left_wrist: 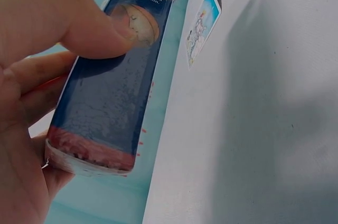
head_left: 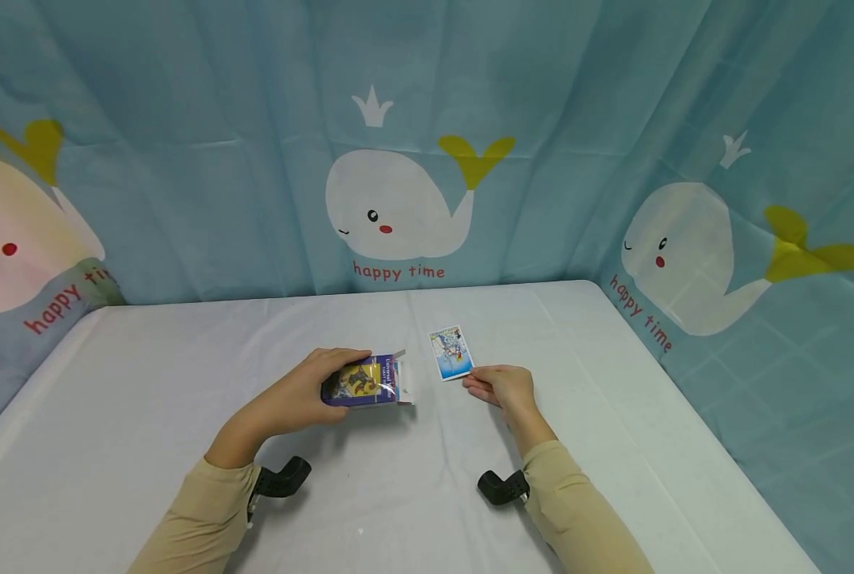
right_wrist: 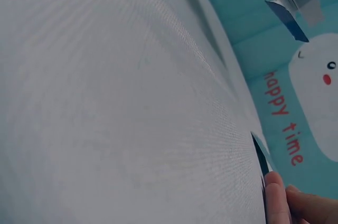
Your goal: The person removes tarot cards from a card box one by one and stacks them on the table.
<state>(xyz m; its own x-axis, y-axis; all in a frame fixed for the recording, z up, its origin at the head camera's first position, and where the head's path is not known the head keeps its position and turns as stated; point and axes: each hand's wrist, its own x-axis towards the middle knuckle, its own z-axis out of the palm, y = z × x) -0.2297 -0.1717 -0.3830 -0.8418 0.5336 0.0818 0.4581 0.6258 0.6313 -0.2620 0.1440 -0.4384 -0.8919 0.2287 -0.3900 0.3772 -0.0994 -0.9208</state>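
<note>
In the head view my left hand point(head_left: 301, 392) grips a dark blue card box point(head_left: 362, 381) with a yellow picture, its flap end pointing right. The left wrist view shows the thumb pressed along the narrow side of the box point(left_wrist: 105, 108), fingers behind it. To the right, my right hand point(head_left: 505, 391) pinches the lower corner of a picture card point(head_left: 451, 353) between thumb and fingers. The card is white-edged with a blue lower part. Only a thin edge of the card point(right_wrist: 260, 152) shows beside the fingertips in the right wrist view.
A white cloth covers the table point(head_left: 183, 367). Behind and to the sides hangs a blue-green curtain point(head_left: 240, 96) with printed whales. A black wrist device point(head_left: 283, 478) sits at the left sleeve, another black device point(head_left: 501, 486) at the right one.
</note>
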